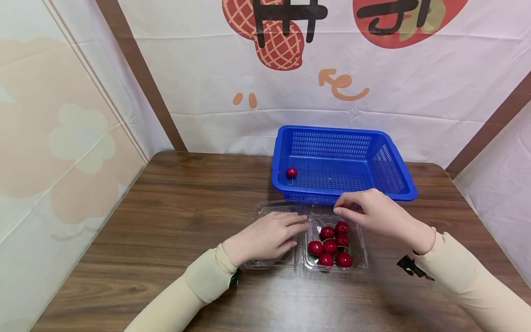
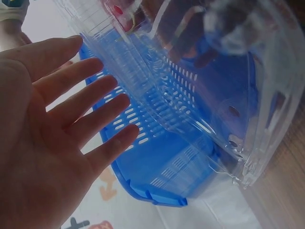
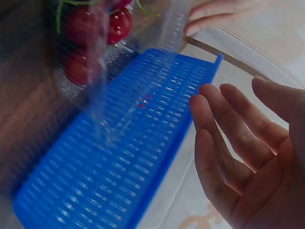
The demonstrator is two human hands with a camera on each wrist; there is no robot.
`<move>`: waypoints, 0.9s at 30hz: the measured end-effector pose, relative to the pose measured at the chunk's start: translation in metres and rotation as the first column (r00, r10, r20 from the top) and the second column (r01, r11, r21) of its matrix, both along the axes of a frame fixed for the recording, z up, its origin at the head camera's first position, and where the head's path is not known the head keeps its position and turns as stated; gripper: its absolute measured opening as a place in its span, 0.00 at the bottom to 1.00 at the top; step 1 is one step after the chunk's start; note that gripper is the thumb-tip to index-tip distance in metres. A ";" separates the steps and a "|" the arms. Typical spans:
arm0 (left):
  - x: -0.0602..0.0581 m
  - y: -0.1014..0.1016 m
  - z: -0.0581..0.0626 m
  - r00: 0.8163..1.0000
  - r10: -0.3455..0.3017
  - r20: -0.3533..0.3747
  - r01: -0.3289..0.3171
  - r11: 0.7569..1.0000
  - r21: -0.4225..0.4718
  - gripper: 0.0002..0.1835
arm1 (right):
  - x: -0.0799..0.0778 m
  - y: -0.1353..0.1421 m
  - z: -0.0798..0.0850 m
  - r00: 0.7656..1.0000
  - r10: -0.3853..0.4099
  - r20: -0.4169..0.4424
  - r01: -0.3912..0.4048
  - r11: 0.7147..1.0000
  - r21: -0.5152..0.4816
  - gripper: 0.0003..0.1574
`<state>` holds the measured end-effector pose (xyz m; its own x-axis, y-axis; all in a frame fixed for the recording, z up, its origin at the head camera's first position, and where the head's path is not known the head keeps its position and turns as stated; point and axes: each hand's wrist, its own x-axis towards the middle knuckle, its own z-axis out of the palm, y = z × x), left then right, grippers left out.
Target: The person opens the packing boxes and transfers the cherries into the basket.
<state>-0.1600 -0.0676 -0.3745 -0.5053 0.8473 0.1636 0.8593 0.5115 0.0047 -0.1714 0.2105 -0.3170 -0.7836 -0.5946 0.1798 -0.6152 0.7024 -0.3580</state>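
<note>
A clear plastic clamshell box [image 1: 360, 246] lies unfolded on the table, with several dark red cherries [image 1: 329, 246] and their green stems in its right half. Over its left half, the lid [image 1: 265, 210], my left hand [image 1: 265, 237] is spread palm down, fingertips near the hinge. In the left wrist view its fingers [image 2: 102, 93] are straight and hold nothing. My right hand [image 1: 375, 214] hovers at the far right corner of the box, near the basket's front. The right wrist view shows its fingers [image 3: 214, 124] loosely bent, thumb apart, with nothing between them.
Behind the box stands a blue slotted plastic basket [image 1: 340, 133], with one cherry [image 1: 292, 172] at its left end. The brown wooden table [image 1: 166, 221] reaches back to a printed white cloth [image 1: 207, 83], and similar cloth hangs at both sides.
</note>
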 end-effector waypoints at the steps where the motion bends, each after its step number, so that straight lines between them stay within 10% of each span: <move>1: 0.000 0.000 0.000 1.000 0.001 -0.003 -0.001 1.000 -0.001 0.24 | 0.000 0.000 -0.002 1.000 0.005 0.003 -0.005 1.000 0.001 0.07; 27: 0.001 0.001 0.000 1.000 0.000 0.005 0.000 1.000 0.006 0.24 | 0.004 -0.024 -0.046 0.972 0.212 0.101 -0.216 0.976 0.024 0.06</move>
